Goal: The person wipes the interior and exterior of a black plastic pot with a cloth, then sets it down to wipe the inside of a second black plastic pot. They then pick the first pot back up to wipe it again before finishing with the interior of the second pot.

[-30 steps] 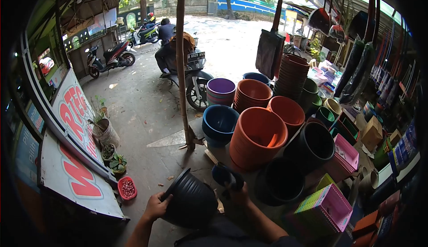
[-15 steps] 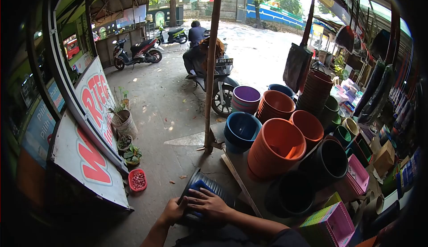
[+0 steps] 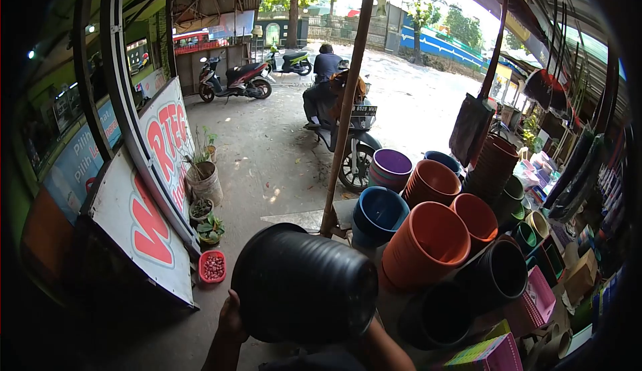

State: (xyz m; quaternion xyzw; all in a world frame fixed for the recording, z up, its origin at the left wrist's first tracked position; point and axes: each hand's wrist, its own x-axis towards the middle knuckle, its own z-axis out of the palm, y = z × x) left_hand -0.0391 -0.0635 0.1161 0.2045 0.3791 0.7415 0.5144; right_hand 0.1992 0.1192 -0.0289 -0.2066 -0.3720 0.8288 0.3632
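Note:
A large black plastic pot (image 3: 301,287) is held up in front of me, tilted on its side. My left hand (image 3: 233,319) grips it at the lower left edge, with part of its fingers behind the pot. On the other side, my right hand (image 3: 376,336) reaches up against the pot's lower right, its fingers hidden by the pot. No blue cloth is visible now. Just to the right stand stacked orange pots (image 3: 424,244), a blue pot (image 3: 380,212) and black pots (image 3: 493,274).
A wooden pole (image 3: 349,103) rises just beyond the pot. A red tray of small reddish bulbs (image 3: 212,266) sits on the ground beside potted plants (image 3: 210,229) and a leaning sign (image 3: 144,230). Pink baskets (image 3: 538,294) are at right. A person (image 3: 326,70) sits on a parked motorbike (image 3: 358,160).
The black pot has been raised and turned, now covering much more of the view. My right hand, earlier pressing a blue cloth on it, has gone behind it. My view has shifted left.

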